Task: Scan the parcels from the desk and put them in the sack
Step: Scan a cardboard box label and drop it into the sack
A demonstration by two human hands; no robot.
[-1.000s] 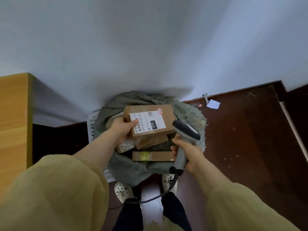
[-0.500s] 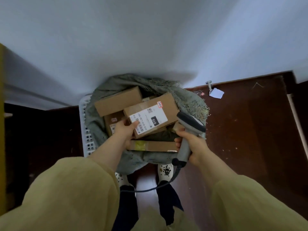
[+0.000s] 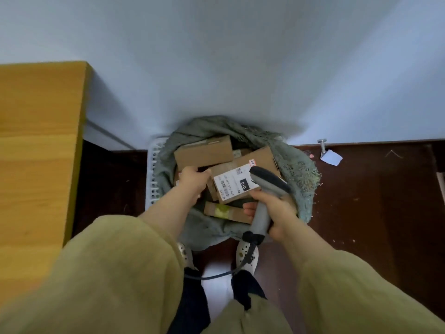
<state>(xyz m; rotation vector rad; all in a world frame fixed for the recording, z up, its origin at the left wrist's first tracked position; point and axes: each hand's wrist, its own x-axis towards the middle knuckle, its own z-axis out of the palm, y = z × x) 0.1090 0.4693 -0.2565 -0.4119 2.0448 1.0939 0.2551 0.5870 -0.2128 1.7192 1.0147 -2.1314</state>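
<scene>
The brown parcel with a white label (image 3: 231,182) lies in the grey-green sack (image 3: 301,169) on top of other parcels. My left hand (image 3: 192,179) is at its left edge; the thumb reaches toward the box's corner and no longer lies on the label. The fingers are hidden behind the hand. My right hand (image 3: 274,208) grips the handle of the grey barcode scanner (image 3: 267,182), whose head hangs over the label's right end. A plain brown parcel (image 3: 203,153) sits at the back of the sack. A flat one with yellow tape (image 3: 226,210) lies at the front.
The sack sits in a white plastic basket (image 3: 154,169) against the wall. The wooden desk (image 3: 41,141) stands at the left. A paper scrap (image 3: 331,157) and a metal door stop (image 3: 322,142) are on the dark floor at the right. The scanner cable (image 3: 216,276) trails by my feet.
The labelled parcel went down and to the right into the sack and now rests on the others. My left thumb came off its label. The scanner stayed in my right hand.
</scene>
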